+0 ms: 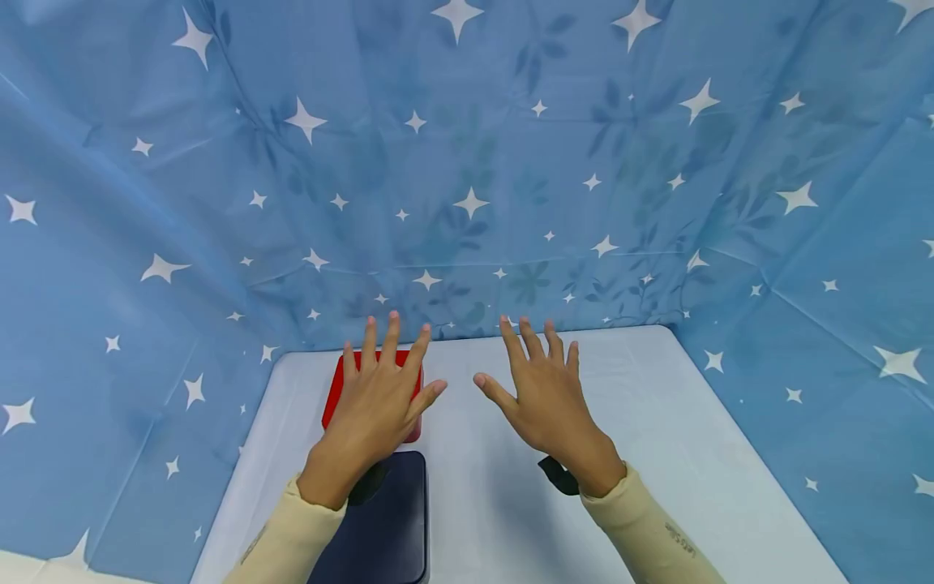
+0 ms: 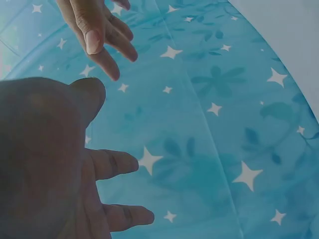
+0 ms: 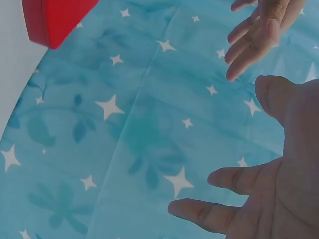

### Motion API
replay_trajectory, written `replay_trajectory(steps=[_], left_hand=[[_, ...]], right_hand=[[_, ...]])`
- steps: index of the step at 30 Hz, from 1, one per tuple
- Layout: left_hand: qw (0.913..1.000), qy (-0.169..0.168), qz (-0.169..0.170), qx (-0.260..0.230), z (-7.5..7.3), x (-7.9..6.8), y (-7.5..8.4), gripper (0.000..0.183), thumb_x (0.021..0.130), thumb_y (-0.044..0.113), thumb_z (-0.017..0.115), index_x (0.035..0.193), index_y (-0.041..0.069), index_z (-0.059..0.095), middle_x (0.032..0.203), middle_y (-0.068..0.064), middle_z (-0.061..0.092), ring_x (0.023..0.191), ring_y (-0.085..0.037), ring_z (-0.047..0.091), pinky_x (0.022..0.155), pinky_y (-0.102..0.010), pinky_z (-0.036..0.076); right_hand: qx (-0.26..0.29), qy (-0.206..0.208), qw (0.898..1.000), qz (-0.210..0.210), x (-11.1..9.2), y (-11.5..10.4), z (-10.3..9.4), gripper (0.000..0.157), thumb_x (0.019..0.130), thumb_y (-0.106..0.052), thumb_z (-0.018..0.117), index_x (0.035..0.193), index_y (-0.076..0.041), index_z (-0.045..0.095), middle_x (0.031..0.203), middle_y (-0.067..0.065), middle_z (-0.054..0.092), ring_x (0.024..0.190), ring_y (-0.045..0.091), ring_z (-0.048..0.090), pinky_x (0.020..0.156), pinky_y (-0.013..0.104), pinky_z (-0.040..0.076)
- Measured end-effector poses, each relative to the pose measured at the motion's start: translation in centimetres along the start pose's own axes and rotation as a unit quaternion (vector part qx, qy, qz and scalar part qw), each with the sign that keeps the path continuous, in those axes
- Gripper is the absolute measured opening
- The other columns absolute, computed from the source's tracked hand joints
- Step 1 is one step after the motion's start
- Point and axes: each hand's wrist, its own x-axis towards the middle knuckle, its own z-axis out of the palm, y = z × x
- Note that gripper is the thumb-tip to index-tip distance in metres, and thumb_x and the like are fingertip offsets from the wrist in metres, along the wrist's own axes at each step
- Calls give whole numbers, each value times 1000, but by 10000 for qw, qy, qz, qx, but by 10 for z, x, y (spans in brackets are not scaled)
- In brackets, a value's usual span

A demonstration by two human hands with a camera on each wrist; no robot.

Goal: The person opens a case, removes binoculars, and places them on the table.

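Fingers (image 1: 391, 341) on my left hand (image 1: 374, 405) are spread out, nearly straight, and they hold nothing. They hang in the air above the red box (image 1: 337, 393), which peeks out on both sides of them. If they dip, they could bump it, so I should hold them up and steady. Closer to me than those fingers, under my left wrist, the dark case (image 1: 387, 527) lies on the white table (image 1: 460, 487). Next comes the gap between my two thumbs; I should leave that gap so my hands don't knock. To the right of it, the fingers of my right hand (image 1: 547, 397) are spread wide too, with nothing in them and the table below. I think this step is just holding both hands out, so being still and level, every finger apart, works best.
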Motion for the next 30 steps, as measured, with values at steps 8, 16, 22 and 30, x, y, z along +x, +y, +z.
replay_trajectory(steps=[8, 16, 22, 30], left_hand=[[9995, 317, -8, -34, 9, -13, -11, 80, 102, 56, 62, 168, 18, 34, 174, -26, 24, 160, -56, 18, 119, -82, 25], [9986, 471, -44, -236, 16, -22, -18, 80, 101, 55, 65, 166, 18, 38, 172, -26, 28, 158, -55, 24, 117, -80, 31], [9965, 748, -7, -375, 22, -28, -22, 81, 96, 50, 74, 162, 14, 44, 167, -27, 36, 150, -54, 37, 115, -75, 39], [9944, 922, -16, -517, 33, -40, -27, 79, 95, 45, 77, 161, 12, 47, 160, -27, 46, 145, -48, 46, 107, -73, 47]], right_hand=[[83, 129, 9999, -54, -3, -7, 14, 90, 101, -64, 61, 170, -17, 28, 170, 21, 38, 158, 54, 26, 120, 82, 20], [301, 239, 9993, -48, -6, -14, 28, 88, 101, -60, 64, 169, -15, 31, 166, 20, 44, 155, 52, 33, 120, 77, 29], [605, 428, 9972, -82, -10, -18, 37, 88, 98, -57, 69, 167, -14, 34, 162, 18, 49, 149, 45, 41, 114, 71, 40], [899, 757, 9928, -219, -13, -22, 51, 89, 94, -52, 77, 164, -11, 41, 156, 15, 54, 137, 38, 50, 107, 61, 48]])
